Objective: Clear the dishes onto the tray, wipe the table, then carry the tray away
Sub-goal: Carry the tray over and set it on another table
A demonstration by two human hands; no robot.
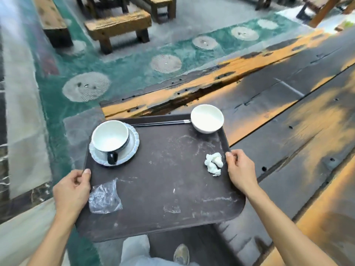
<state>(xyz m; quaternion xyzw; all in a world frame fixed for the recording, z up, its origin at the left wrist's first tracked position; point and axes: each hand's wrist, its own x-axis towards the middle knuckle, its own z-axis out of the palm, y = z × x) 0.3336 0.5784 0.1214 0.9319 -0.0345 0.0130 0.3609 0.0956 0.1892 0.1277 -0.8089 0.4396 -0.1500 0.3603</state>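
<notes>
A dark brown tray (163,185) is lifted off the table, held at both side edges. My left hand (72,191) grips its left rim and my right hand (241,169) grips its right rim. On the tray stand a white cup with a dark handle (110,140) on a white saucer (132,148), a small white bowl (207,118) at the far right corner, and black chopsticks (159,123) along the far edge. A crumpled white tissue (213,164) lies near my right hand, and a clear plastic wrapper (104,197) lies near my left.
The dark wooden plank table (288,116) with worn orange patches stretches to the right and ahead. Wooden benches (119,25) stand on the floor beyond. A green floor strip with round stone discs (86,86) runs to the left. My shoe (181,254) shows below the tray.
</notes>
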